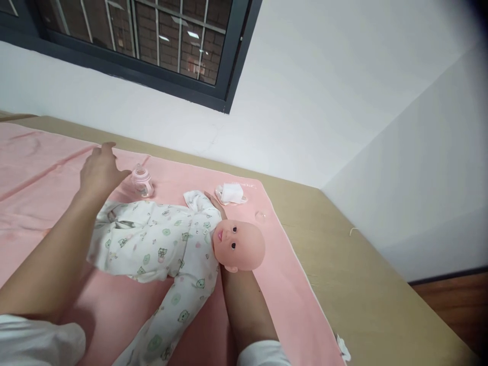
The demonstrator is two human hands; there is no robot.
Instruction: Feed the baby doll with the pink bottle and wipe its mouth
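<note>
A baby doll (240,244) in white patterned clothes (163,239) lies on its back on a pink mat, its head to the right. My right hand (217,204) reaches beneath the doll's neck and holds it there; some fingers show beyond the far shoulder, against the sleeve, and the rest is hidden. Over the doll's lower end, my left hand (101,170) is open, thumb apart from the fingers, with nothing in it. Just right of that thumb stands a small pink feeding bottle (142,182) with a clear top.
Near the mat's (305,305) far right corner lies a white folded cloth or tissue pack (232,193). A small clear round object (260,216) is beside the doll's head. The wooden surface (343,284) borders white walls, with a dark-framed window (224,96) above. A white scrap (343,348) lies at the near edge.
</note>
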